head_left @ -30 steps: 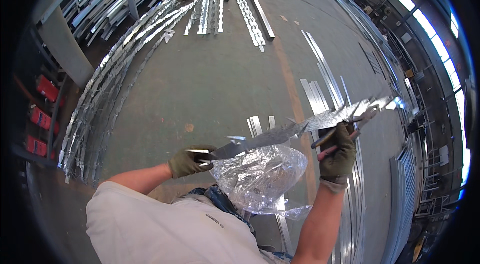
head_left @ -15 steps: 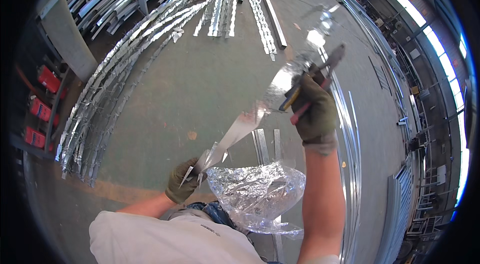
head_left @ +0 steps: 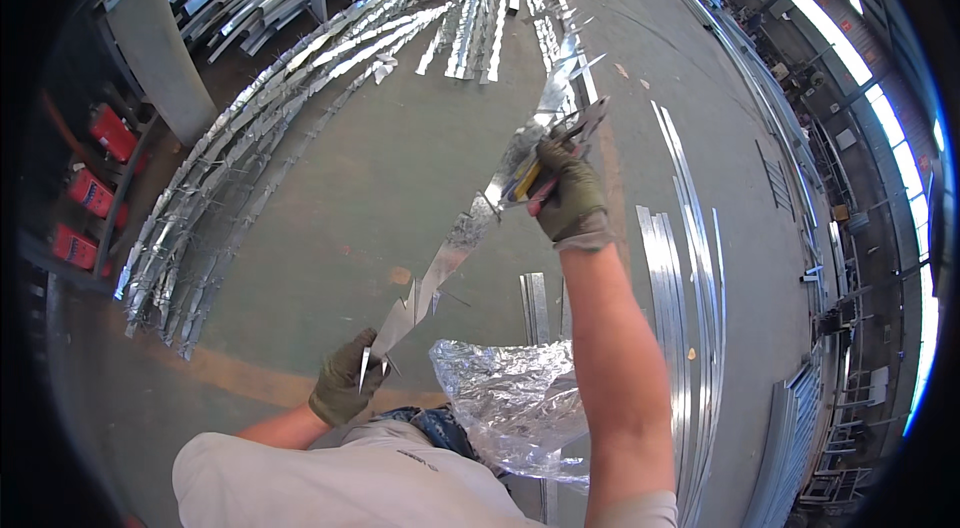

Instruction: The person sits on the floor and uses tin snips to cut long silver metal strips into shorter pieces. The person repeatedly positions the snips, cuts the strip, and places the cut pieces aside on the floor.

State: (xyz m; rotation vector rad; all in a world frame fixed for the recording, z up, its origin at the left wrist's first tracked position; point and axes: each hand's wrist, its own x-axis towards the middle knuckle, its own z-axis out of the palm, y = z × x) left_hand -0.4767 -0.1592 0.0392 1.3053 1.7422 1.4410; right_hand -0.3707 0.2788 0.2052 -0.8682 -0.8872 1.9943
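A long, thin sheet-metal strip (head_left: pixel 447 253) with pointed spikes along its edges slants up and away in front of me. My left hand (head_left: pixel 345 378), in an olive work glove, is closed around its near end, and spikes stick out beside the fingers. My right hand (head_left: pixel 575 196), gloved alike, grips pliers (head_left: pixel 588 120) with red and yellow on the handles and the jaws pointing away from me. That hand lies against the strip's far part; whether its fingers also hold the metal is hidden.
Spiked strips (head_left: pixel 225 168) lie bundled at left, with more strips (head_left: pixel 478 23) ahead. Clear plastic film (head_left: pixel 505 393) hangs by my waist. Flat metal strips (head_left: pixel 662 258) lie at right. Red canisters (head_left: pixel 92 190) stand on a rack at far left, near a pillar (head_left: pixel 165 48).
My right hand has moved left with the pliers, and the strip's far end has swung left. My left hand has shifted slightly left and down, still on the near end.
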